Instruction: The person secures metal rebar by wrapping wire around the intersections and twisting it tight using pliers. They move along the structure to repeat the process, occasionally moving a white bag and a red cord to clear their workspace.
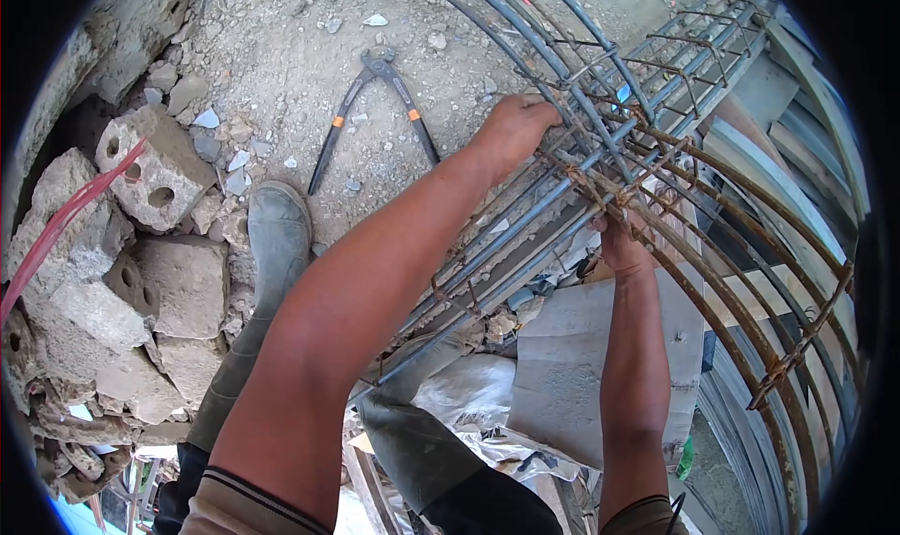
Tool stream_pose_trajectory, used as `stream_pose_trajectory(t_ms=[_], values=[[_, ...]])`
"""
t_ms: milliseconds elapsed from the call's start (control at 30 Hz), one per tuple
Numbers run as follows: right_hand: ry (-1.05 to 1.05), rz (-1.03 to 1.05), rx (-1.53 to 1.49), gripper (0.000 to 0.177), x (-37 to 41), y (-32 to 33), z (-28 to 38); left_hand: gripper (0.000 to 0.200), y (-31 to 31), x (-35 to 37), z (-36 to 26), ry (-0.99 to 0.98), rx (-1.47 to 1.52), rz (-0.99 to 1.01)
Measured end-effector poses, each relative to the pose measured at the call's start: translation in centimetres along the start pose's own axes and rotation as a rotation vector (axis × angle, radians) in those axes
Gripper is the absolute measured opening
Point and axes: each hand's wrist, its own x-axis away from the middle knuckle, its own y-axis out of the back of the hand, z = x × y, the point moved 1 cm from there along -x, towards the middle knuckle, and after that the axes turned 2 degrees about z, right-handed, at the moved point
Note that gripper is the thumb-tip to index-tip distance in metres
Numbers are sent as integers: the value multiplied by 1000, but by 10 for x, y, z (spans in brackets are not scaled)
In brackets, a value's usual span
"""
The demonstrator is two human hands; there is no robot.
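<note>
My left hand [517, 130] is closed at the left side of the rebar joint, its fingertips curled in against the steel bars [579, 113]. From below, my right hand [626, 239] reaches up under the same joint; its fingers are bent together and partly hidden by bars. Whatever they pinch is too small to make out. Twisted tie wire [626, 195] wraps the crossings between the two hands. The joint belongs to a long rebar cage [487, 263] with square stirrups, running diagonally between my legs. Rusty bars [722, 277] curve away from it toward the lower right.
Pincers [380, 66] with black and orange handles lie spread on the gravelly ground. Broken concrete blocks [183, 286] pile up at left, near a red strap [70, 211]. My boot [279, 221] stands beside them. Grey board [562, 361] and stacked planks [778, 160] lie at right.
</note>
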Motion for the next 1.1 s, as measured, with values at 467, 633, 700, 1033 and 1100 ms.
stream_pose_trajectory(t_ms=[467,633,700,1033,1100], values=[[15,24,-183,29,6,-24,8,49,-16,-5,-5,228,85,124],[69,118,-190,28,7,-14,-3,48,-12,-6,-1,159,-35,37],[61,79,-177,27,2,-23,11,46,-13,-20,-1,157,-5,24],[52,256,-225,31,-4,2,-6,43,-8,5,-18,197,50,142],[94,254,-198,34,-3,1,-9,43,-9,9,-18,216,57,129]])
